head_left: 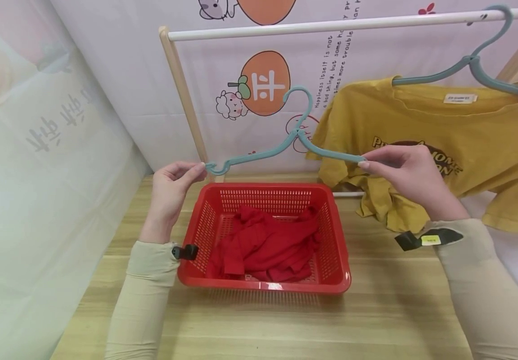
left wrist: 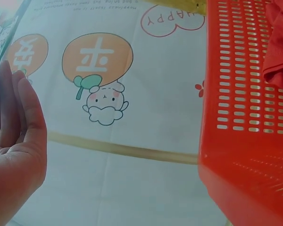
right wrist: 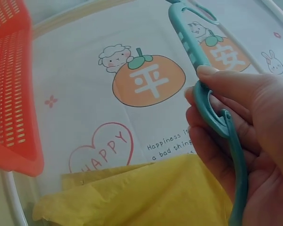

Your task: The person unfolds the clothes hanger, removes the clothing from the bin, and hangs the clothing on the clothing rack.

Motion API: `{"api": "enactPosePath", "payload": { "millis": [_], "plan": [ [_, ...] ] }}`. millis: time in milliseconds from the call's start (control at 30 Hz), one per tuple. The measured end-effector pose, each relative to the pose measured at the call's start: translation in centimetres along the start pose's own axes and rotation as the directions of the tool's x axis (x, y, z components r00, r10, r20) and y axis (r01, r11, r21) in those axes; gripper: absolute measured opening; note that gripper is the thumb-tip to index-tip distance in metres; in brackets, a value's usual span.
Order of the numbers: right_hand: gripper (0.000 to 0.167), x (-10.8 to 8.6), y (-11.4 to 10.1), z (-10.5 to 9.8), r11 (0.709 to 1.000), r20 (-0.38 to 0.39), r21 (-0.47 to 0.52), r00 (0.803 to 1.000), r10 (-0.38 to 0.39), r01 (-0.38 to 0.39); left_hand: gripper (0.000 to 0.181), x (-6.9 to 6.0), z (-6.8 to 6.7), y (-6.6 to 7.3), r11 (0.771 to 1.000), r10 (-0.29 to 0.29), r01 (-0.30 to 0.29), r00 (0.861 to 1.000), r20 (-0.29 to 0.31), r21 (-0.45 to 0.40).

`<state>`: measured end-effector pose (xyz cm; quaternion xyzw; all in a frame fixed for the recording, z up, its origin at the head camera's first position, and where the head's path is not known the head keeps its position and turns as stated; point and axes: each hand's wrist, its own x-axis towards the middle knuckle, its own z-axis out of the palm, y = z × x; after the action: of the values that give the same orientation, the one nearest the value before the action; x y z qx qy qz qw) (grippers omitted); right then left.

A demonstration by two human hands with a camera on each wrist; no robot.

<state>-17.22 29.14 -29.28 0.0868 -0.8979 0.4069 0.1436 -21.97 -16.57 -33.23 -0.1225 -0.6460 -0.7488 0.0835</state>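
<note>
Both hands hold up a teal clothes hanger (head_left: 263,154), hook upward, above the back edge of a red plastic basket (head_left: 265,285). My left hand (head_left: 171,192) pinches its left end between thumb and fingers; in the left wrist view the hanger shows only as a sliver beside that hand (left wrist: 19,136). At the other end, my right hand (head_left: 414,175) pinches the right arm of the hanger, and the right wrist view shows the thumb pressed on the teal plastic (right wrist: 191,44). Crumpled red cloth (head_left: 268,242) lies inside the basket.
A white rail (head_left: 331,24) on wooden posts (head_left: 182,95) stands at the back. From it hangs a yellow T-shirt (head_left: 398,120) on another teal hanger (head_left: 439,75), close behind my right hand. The basket rests on a wooden tabletop (head_left: 249,330). Printed sheets cover the back and left side.
</note>
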Motion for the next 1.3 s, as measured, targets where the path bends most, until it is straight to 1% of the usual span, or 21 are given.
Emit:
{"api": "enactPosePath", "payload": {
  "millis": [67,133,267,400,567,667,767,867,933,1000,1067,1133,1233,1300],
  "plan": [
    [0.027,0.0,0.0,-0.1,1.000,-0.015,0.009,1.000,0.010,-0.009,0.022,-0.1,0.0,-0.1,0.999,-0.001,0.001,1.000,0.016,0.033],
    [0.028,0.0,-0.1,-0.2,1.000,-0.017,0.010,1.000,0.018,-0.018,0.020,-0.1,0.1,-0.2,0.999,-0.001,0.000,1.000,0.020,0.038],
    [0.030,-0.1,0.0,-0.3,0.999,-0.004,0.015,0.999,0.037,-0.037,0.013,-0.1,0.2,-0.2,1.000,-0.002,0.003,1.000,0.029,-0.018],
    [0.031,-0.2,0.1,-0.4,0.998,0.028,0.013,0.998,0.056,-0.056,0.008,-0.2,0.4,-0.3,0.995,-0.013,0.017,0.999,0.044,-0.096],
    [0.034,-0.1,-0.1,-0.6,0.998,0.102,-0.008,0.992,0.071,-0.070,0.007,-0.4,0.5,-0.6,0.993,-0.013,0.019,0.998,0.053,-0.114],
    [0.036,0.1,-0.6,-0.5,0.998,0.139,-0.017,0.988,0.066,-0.064,0.010,-0.5,0.8,-0.7,0.995,-0.020,0.025,0.998,0.059,-0.097],
    [0.037,0.3,-1.3,-0.1,0.998,0.166,-0.009,0.985,0.057,-0.056,0.016,-0.7,1.4,-0.8,0.997,-0.053,0.056,0.997,0.059,-0.047],
    [0.038,0.6,-1.8,0.7,0.998,0.188,0.006,0.981,0.053,-0.055,0.017,-0.7,2.0,-1.0,0.997,-0.082,0.083,0.994,0.065,-0.005],
    [0.039,0.8,-2.1,1.3,0.998,0.200,0.024,0.979,0.046,-0.052,0.015,-0.7,2.5,-1.2,0.997,-0.080,0.079,0.994,0.074,0.013],
    [0.039,1.0,-2.3,1.8,0.998,0.207,0.045,0.977,0.043,-0.053,0.013,-0.8,3.0,-1.4,0.997,-0.071,0.070,0.994,0.087,0.010],
    [0.038,1.2,-2.5,2.3,0.996,0.203,0.069,0.979,0.033,-0.048,0.013,-0.8,3.5,-1.6,0.998,-0.054,0.053,0.993,0.101,0.016],
    [0.034,1.3,-2.8,2.7,0.994,0.191,0.103,0.982,0.016,-0.036,0.015,-0.9,3.9,-1.7,0.999,-0.046,0.045,0.992,0.116,0.018],
    [0.027,1.5,-3.0,3.2,0.988,0.162,0.157,0.986,-0.027,0.001,0.018,-0.9,4.3,-2.0,0.999,-0.040,0.039,0.990,0.137,0.012],
    [0.023,1.5,-3.1,3.4,0.982,0.144,0.188,0.988,-0.046,0.018,0.019,-0.9,4.6,-2.2,0.999,-0.044,0.045,0.988,0.145,0.003]
  ]
}}
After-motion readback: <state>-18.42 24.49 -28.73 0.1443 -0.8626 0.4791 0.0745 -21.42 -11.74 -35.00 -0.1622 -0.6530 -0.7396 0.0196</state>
